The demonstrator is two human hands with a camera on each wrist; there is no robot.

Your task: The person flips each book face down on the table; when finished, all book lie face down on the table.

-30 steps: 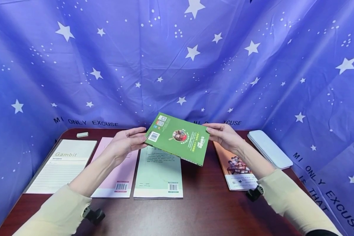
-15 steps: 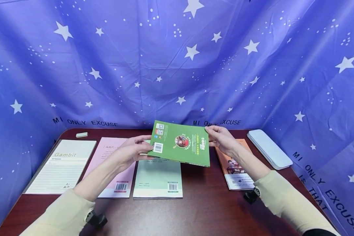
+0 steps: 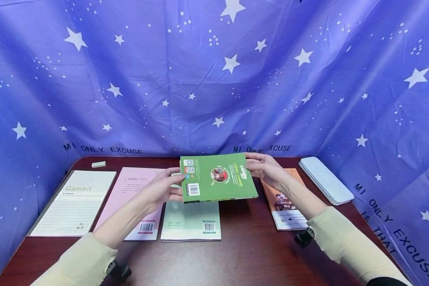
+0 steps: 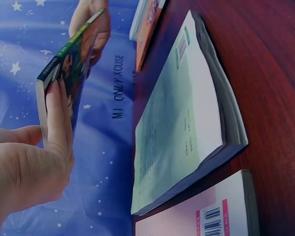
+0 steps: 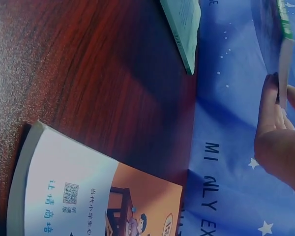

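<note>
Both hands hold a green book [image 3: 232, 178] above the table, its back cover with barcode and round picture facing up. My left hand [image 3: 161, 188] grips its left edge, thumb on top and fingers underneath, as the left wrist view shows. At the opposite edge, my right hand [image 3: 266, 167] pinches the book between thumb and fingers. Below the held book lies a pale green book [image 3: 191, 222], its upper part hidden. Left of that is a pink book [image 3: 128, 190], partly covered by the left forearm. An orange book [image 3: 284, 202] lies under the right forearm.
A Gambit notebook [image 3: 75, 202] lies at the far left, with a small white eraser-like block [image 3: 98, 164] behind it. At the right edge sits a light blue case [image 3: 325, 180]. A blue star-patterned curtain [image 3: 214, 79] surrounds the dark red table [image 3: 200, 262].
The green book has turned from a slant to nearly straight and come down a little. My left hand has moved slightly right with it. The things on the table stay put.
</note>
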